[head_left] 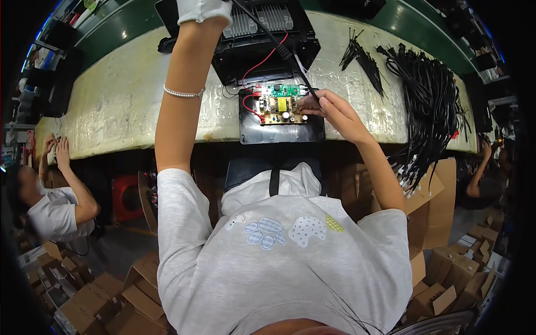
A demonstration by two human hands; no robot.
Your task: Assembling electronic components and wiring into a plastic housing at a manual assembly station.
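A black cable (283,51) slants down from the top edge to my right hand (341,116). The fingers of that hand are closed on the cable's lower end, right beside a circuit board (271,119). The board carries a yellow transformer (281,105), capacitors and a small green board (285,90). It lies on a black plastic panel (262,135), and red wires run from it toward an open black housing (254,61) with a finned metal heat sink (262,23). My left hand (204,9), in a white glove, reaches over the housing; its fingers are cut off by the top edge.
Black cable ties (368,70) lie on the wrapped table (128,100). To the right, a thick bundle of black cables (427,100) hangs over the front edge above an open carton (438,206). Co-workers sit at far left (61,206) and far right. Cartons stand behind me.
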